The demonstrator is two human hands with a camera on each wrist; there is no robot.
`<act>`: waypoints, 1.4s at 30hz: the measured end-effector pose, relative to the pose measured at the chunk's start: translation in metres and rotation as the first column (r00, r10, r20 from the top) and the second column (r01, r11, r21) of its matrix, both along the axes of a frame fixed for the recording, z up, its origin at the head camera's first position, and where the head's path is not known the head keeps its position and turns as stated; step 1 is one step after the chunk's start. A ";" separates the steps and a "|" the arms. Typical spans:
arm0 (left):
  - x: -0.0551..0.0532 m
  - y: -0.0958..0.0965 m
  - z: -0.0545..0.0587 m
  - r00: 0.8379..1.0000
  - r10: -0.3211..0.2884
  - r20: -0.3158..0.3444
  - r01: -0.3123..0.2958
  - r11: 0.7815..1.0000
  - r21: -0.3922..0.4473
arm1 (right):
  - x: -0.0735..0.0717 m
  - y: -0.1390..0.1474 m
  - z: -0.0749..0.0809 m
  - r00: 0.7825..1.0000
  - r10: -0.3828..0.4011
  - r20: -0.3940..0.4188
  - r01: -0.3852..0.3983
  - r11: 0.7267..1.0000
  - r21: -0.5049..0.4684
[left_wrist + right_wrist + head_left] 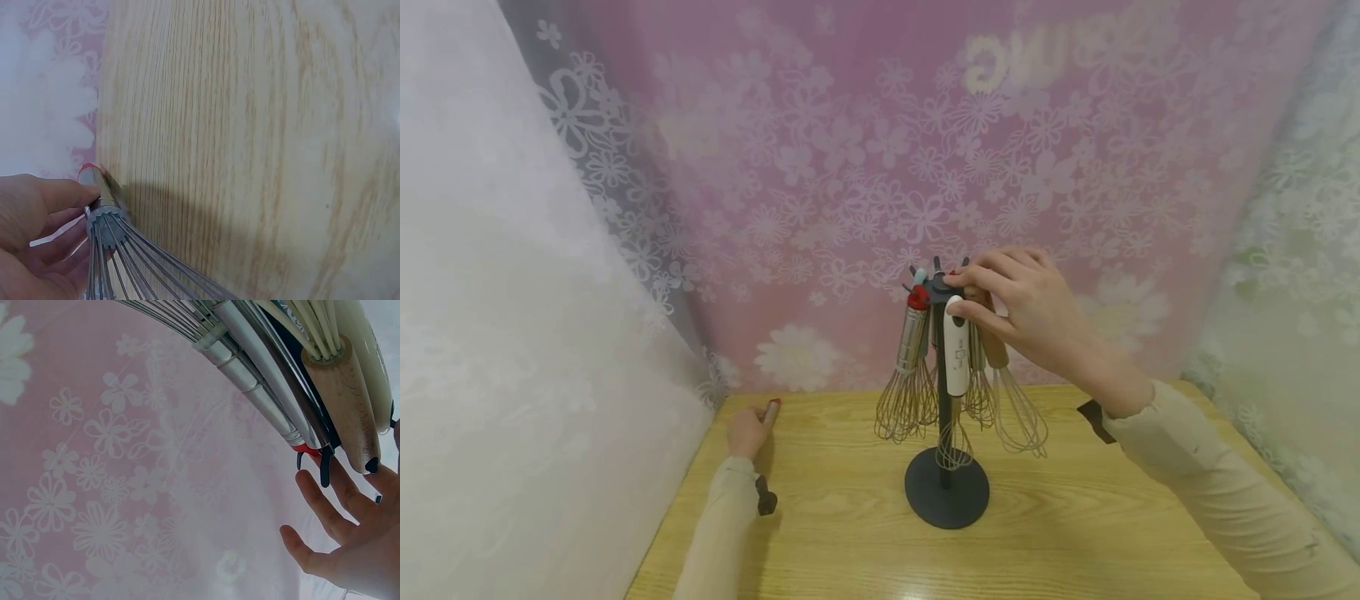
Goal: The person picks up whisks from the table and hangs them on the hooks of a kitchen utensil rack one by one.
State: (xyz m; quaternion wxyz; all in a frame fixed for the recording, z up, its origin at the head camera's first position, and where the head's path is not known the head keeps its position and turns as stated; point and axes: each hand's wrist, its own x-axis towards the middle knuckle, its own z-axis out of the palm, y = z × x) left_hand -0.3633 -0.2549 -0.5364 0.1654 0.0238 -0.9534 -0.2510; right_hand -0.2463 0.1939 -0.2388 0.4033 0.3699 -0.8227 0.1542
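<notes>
My left hand (747, 432) holds a whisk with a steel handle and red end (102, 190) at the table's back left. Its wires spread towards the camera in the left wrist view. At the top of a black stand (945, 500), my right hand (1030, 304) pinches the upper end of a white-handled whisk (957, 354), thumb on the handle and forefinger by the stand's top. The other fingers are spread in the right wrist view. Beside it hang a wooden-handled whisk (340, 403) and a steel-handled whisk with a red end (912, 337).
More whisks hang behind on the stand, partly hidden. The wood-grain table (850, 533) runs back to a pink flowered curtain (820, 208). Pale curtains close off the left and right sides.
</notes>
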 end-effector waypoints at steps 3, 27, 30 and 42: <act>0.002 0.004 0.001 1.000 -0.019 0.023 0.018 1.000 0.025 | 0.000 0.000 0.000 1.000 -0.005 -0.004 0.005 1.000 0.000; 0.010 0.024 0.006 0.980 -0.112 0.162 0.096 0.990 0.102 | -0.001 -0.002 -0.001 1.000 -0.012 -0.008 0.012 1.000 0.001; 0.013 0.026 0.007 0.977 -0.113 0.180 0.091 0.988 0.126 | -0.001 -0.002 0.000 1.000 -0.014 0.003 0.014 1.000 0.004; 0.016 0.032 0.007 0.971 -0.156 0.179 0.138 0.984 0.112 | -0.002 -0.002 -0.001 1.000 -0.009 0.002 0.009 1.000 -0.002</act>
